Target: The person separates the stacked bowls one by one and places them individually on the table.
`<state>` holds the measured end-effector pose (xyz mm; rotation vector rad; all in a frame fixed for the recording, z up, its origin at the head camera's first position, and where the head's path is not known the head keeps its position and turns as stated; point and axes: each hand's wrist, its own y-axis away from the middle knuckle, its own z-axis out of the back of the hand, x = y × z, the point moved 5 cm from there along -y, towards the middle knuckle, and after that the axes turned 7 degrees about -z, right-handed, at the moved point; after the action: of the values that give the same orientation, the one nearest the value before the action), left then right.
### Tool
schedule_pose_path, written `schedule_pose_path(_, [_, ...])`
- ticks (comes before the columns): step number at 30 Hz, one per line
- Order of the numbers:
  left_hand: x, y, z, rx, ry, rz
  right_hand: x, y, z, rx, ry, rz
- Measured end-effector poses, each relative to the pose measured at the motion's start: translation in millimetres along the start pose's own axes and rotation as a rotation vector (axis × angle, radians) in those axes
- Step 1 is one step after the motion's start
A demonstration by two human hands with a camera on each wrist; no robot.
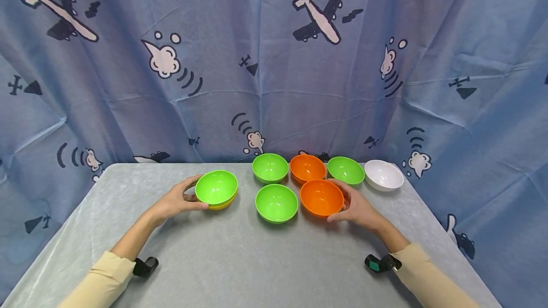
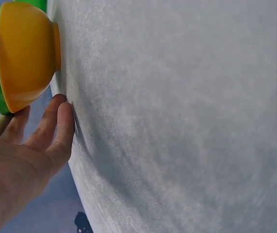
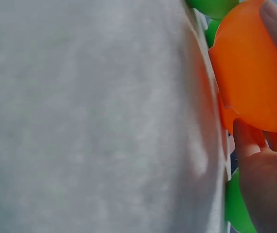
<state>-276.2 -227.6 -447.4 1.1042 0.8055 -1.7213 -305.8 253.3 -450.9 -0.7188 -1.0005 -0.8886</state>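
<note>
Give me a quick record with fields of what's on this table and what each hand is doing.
Table: grey table
Left hand: holds a green bowl nested in a yellow bowl
Right hand: holds the near orange bowl
Other bowls: three green, one orange, one white bowl
Backdrop: blue curtain with aeroplanes

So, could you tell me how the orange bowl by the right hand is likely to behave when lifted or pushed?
The orange bowl looks like smooth thin plastic, so probably stiff, light and a little slippery. Its rounded underside narrows to a small foot in the right wrist view, so a push may slide or tip it. The right hand cups its side.
</note>
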Motion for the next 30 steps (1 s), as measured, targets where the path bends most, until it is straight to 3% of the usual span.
schedule_pose_path(15, [2.8,0.0,2.1,0.001,0.010,0.018,-13.5,1.7,-6.9,0.019,-0.045,-0.047])
schedule_pose_path(19, [2.6,-0.8,2.7,0.001,0.010,0.029,-9.4,3.4,-6.2,0.052,-0.033,-0.056])
schedule_pose_path(26, [5.5,-1.9,1.3,0.008,0.005,0.032,3.8,13.6,4.8,0.150,-0.008,-0.154])
schedule_pose_path(30, [6.6,-0.5,1.1,0.001,0.025,0.027,14.4,14.2,17.5,0.135,-0.011,-0.139])
